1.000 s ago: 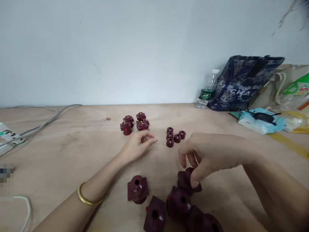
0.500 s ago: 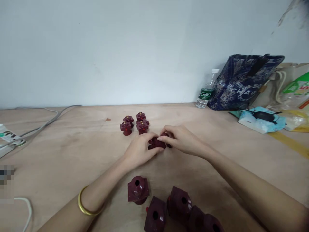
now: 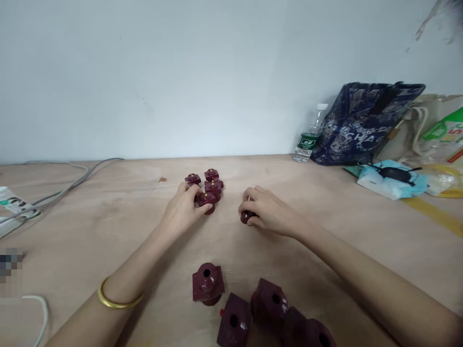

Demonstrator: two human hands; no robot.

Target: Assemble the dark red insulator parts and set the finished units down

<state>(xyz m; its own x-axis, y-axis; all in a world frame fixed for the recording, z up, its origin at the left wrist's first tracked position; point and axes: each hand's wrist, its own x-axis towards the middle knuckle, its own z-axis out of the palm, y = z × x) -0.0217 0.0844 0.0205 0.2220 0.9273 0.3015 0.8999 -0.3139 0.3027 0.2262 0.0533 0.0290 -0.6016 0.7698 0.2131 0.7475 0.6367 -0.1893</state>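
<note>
Centre of frame, left hand [image 3: 183, 205] closed around a maroon gold-topped fitting [image 3: 207, 198], upright beside similar gold-topped fittings [image 3: 211, 174]. Right of centre, right hand [image 3: 262, 210] curled narrowly over a small round maroon cap [image 3: 246, 218]; cannot tell if gripped. Lower centre: larger maroon housings [image 3: 234, 320] on bench [image 3: 108, 212]. Upper right: water bottle [image 3: 307, 141] against dark patterned bag [image 3: 361, 127].

A gold bangle [image 3: 117, 305] circles the left forearm [image 3: 144, 265], well back from the left hand [image 3: 183, 205]: a plain, smooth, rounded hoop with a soft shine. The right forearm [image 3: 354, 272], bare behind the right hand [image 3: 269, 210], narrows toward the wrist [image 3: 295, 225].
</note>
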